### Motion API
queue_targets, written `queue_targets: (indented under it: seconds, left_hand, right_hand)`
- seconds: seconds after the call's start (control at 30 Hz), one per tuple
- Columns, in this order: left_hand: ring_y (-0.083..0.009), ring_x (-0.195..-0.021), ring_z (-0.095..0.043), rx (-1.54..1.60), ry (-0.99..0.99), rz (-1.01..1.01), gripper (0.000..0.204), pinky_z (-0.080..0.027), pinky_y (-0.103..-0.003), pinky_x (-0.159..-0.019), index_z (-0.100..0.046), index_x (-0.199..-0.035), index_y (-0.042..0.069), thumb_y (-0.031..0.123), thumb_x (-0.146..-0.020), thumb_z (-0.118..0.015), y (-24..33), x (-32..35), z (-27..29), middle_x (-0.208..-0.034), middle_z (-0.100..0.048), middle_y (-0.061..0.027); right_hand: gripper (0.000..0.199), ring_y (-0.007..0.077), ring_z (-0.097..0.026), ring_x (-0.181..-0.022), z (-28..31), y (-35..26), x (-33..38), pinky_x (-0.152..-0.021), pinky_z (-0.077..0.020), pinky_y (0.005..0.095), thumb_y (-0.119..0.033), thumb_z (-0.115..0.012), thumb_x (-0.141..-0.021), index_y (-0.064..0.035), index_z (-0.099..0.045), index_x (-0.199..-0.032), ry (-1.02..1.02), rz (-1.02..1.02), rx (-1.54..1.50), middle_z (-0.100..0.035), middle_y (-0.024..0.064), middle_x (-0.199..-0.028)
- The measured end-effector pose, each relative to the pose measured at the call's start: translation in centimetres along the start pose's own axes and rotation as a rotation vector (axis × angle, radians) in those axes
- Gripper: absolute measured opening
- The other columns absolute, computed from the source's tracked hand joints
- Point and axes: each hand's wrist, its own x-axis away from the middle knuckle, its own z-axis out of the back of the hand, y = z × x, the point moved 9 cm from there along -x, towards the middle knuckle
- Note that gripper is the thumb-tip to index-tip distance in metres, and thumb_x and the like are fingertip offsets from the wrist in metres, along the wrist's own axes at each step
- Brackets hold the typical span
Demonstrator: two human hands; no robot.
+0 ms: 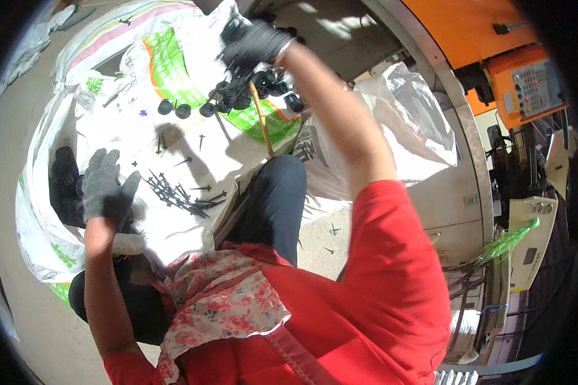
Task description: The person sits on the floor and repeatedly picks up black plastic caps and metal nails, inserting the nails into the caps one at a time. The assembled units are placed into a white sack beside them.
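Observation:
My left hand (pixel 108 191), in a grey glove, lies with its fingers stretched out. It is beside dark objects (pixel 64 183) at the left of a white woven sack (pixel 154 138); their kind is hard to make out. My right hand (pixel 258 46), in a dark glove, is smeared by motion above the far end of the sack. Below it is a heap of small round black parts (pixel 237 96). Thin black branched pieces (pixel 180 194) lie scattered on the sack, nearest my left hand. A wooden stick (pixel 261 119) leans between the heap and my knee.
A crumpled white plastic bag (pixel 404 122) stands right of the sack, beside a metal panel (pixel 453 205). Farther right are an orange machine with a button panel (pixel 538 90) and a green bristly bundle (pixel 510 242). A few black pieces (pixel 332 230) lie on the floor.

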Motion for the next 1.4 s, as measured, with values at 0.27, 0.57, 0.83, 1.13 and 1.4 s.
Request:
queue_targets:
  seconds: [0.27, 0.57, 0.83, 1.13, 1.4]
  left_hand:
    - [-0.0375, -0.113, -0.047, 0.062, 0.099, -0.097, 0.055, -0.042, -0.038, -0.094, -0.052, -0.119, 0.001, 0.022, -0.072, -0.072, -0.4, 0.1, 0.1, -0.124, -0.047, -0.0244]
    - [-0.0266, -0.084, -0.057, -0.536, 0.689, -0.634, 0.015, -0.046, -0.033, -0.077, -0.061, -0.079, 0.011, 0.024, -0.073, -0.065, 2.8, 4.2, 3.6, -0.095, -0.056, -0.0178]
    - [-0.0318, -0.108, -0.052, -0.003, 0.248, -0.005, 0.050, -0.041, -0.039, -0.094, -0.058, -0.113, 0.006, 0.037, -0.074, -0.067, -2.2, 0.6, 2.5, -0.117, -0.054, -0.0160]
    - [-0.0309, -0.098, -0.057, -0.046, 0.220, 0.015, 0.045, -0.045, -0.042, -0.084, -0.058, -0.108, 0.007, 0.034, -0.074, -0.067, -3.7, 1.2, 2.5, -0.106, -0.056, -0.0145]
    - [-0.0331, -0.098, -0.055, 0.051, 0.250, -0.007, 0.046, -0.045, -0.041, -0.084, -0.055, -0.108, 0.005, 0.026, -0.070, -0.071, -4.4, 1.5, 1.7, -0.108, -0.055, -0.0169]
  right_hand:
    - [0.022, 0.0098, -0.058, -0.061, 29.8, 0.2, 23.8, -0.055, -0.0496, 0.0280, -0.024, -0.063, -0.081, -0.0026, -0.063, -0.075, 0.769, -0.090, 0.315, -0.060, 0.0038, -0.066]
    - [0.027, 0.0311, -0.062, -0.082, 30.5, 9.9, 21.7, -0.075, -0.0499, 0.0398, -0.025, -0.059, -0.086, -0.0085, -0.064, -0.106, 0.487, -0.388, 1.472, -0.063, 0.0160, -0.086]
    - [0.072, 0.0174, -0.062, -0.080, -17.5, 7.3, 3.1, -0.069, -0.0522, 0.0282, -0.033, -0.074, -0.075, -0.0030, -0.041, -0.132, -0.227, -0.149, 0.045, -0.062, 0.0136, -0.102]
    - [0.060, 0.0339, -0.046, -0.120, -39.3, 17.4, 2.4, -0.101, -0.0385, 0.0377, -0.025, -0.067, -0.072, -0.0126, -0.046, -0.127, -0.476, -0.373, 0.420, -0.048, 0.0188, -0.127]
    - [0.043, 0.0299, -0.060, -0.085, -34.2, 14.1, -3.8, -0.078, -0.0491, 0.0344, -0.021, -0.059, -0.080, 0.0026, -0.052, -0.115, 0.301, 0.003, 0.185, -0.059, 0.0184, -0.102]
